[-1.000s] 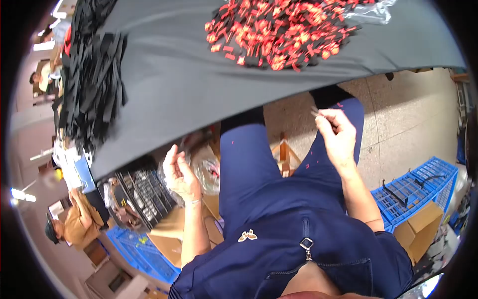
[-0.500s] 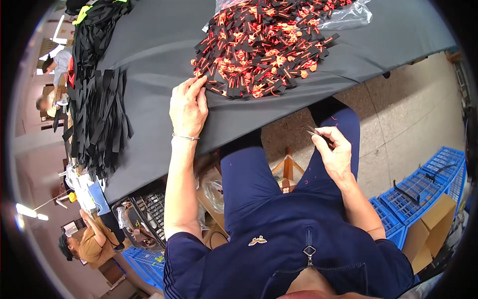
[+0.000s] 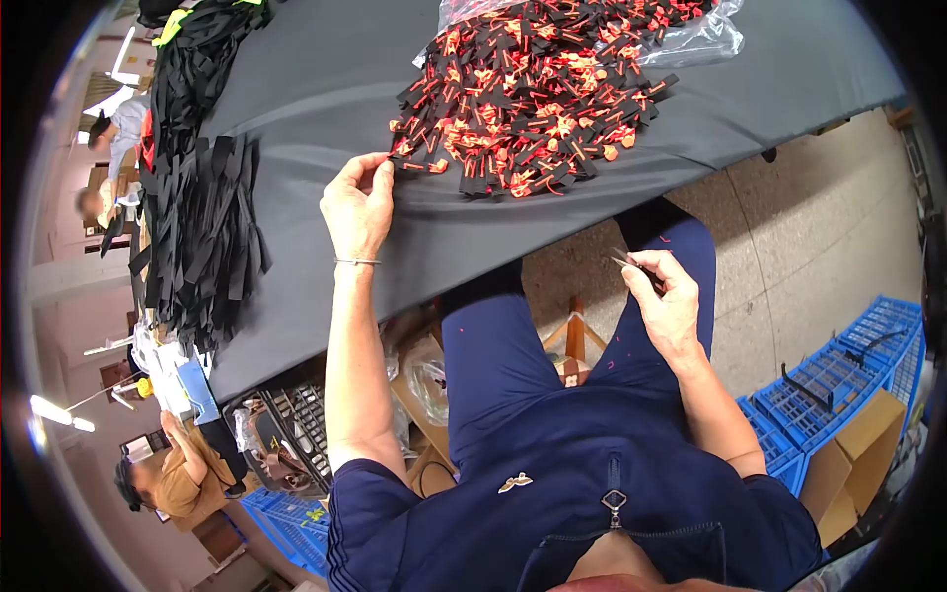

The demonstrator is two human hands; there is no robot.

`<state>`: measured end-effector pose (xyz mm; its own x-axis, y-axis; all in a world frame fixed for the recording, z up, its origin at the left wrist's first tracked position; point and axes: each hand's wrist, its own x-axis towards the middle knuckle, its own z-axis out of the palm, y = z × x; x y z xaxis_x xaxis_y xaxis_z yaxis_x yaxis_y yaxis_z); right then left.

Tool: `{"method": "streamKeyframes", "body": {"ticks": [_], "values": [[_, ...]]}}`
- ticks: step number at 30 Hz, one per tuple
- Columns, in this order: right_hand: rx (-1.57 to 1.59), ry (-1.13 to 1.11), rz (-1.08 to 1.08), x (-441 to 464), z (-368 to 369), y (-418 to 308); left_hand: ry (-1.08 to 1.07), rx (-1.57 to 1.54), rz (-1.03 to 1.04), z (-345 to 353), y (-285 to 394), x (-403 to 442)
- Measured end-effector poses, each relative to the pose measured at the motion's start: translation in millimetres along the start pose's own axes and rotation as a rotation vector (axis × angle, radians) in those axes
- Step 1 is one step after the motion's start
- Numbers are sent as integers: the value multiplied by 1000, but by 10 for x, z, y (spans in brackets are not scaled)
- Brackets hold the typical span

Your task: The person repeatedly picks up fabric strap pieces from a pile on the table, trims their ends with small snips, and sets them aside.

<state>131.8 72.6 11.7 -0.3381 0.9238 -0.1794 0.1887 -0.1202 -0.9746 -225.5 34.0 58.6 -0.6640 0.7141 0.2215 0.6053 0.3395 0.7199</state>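
At the near left edge of a pile of black pieces with red threads (image 3: 533, 109), the thumb and forefinger of the left hand (image 3: 357, 212) are brought close together, and the end of one black piece (image 3: 419, 165) is met by their tips; whether it is gripped cannot be told. The other left fingers are loosely curled. Nearer the body than the pile, past the table edge, a small dark pointed tool (image 3: 622, 259) is held between the thumb and bent forefinger of the right hand (image 3: 671, 306), with its points directed up and to the left; its handle is mostly hidden by the curled fingers.

The pile is spread on a dark cloth-covered table (image 3: 316, 89), and a clear plastic bag (image 3: 695, 41) is seen crumpled at its far side. Well to the left of the pile, long black strips (image 3: 202, 237) are laid in bundles. Below the pile, blue trousers (image 3: 498, 345) are dotted with red scraps. Below and to the right of it, blue crates (image 3: 838, 365) are set beside an open cardboard box (image 3: 853, 464). Far to its lower left, a person in a brown top (image 3: 182, 479) is seen, with both hands raised.
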Motion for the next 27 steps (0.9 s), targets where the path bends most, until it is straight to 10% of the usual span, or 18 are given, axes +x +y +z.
{"method": "streamKeyframes", "body": {"ticks": [7,14,27], "values": [[6,24,-25,9,15,-48,-42,-137,-53,1,-18,-14],[44,73,-119,57,51,-160,211,56,391,40,471,-320],[551,-176,101,204,321,-651,-64,-123,353,483,1069,-1143]]}}
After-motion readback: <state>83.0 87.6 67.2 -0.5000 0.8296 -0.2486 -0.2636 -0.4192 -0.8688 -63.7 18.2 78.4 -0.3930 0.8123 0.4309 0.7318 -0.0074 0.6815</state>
